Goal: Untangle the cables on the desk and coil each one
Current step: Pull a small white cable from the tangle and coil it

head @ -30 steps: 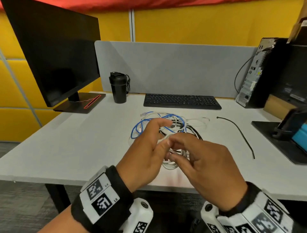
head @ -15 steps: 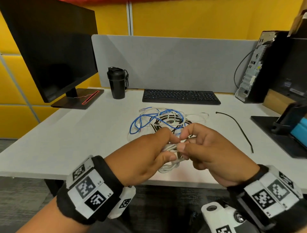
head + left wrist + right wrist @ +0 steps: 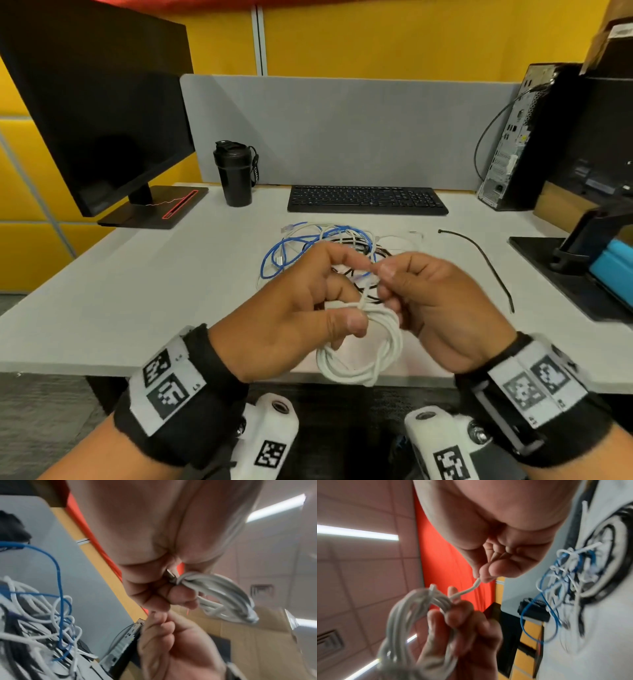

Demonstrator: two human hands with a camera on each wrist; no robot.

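Both hands have risen since the earlier frame, so the white cable coil [image 3: 363,346] now hangs free below the fingers. Left hand [image 3: 291,308] clenches the coil's top between thumb and curled fingers. Right hand [image 3: 435,308] pinches the coil's loose end [image 3: 471,588] at its fingertips. Beyond the fingers, the tangled cables [image 3: 318,246] lie on the desk [image 3: 137,291], short of the keyboard [image 3: 366,200].

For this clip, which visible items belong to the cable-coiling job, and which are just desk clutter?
Job:
white coil, held by left hand
its loose end, pinched by right hand
tangled pile
black cable

Clutter:
monitor
bottle
keyboard
computer tower
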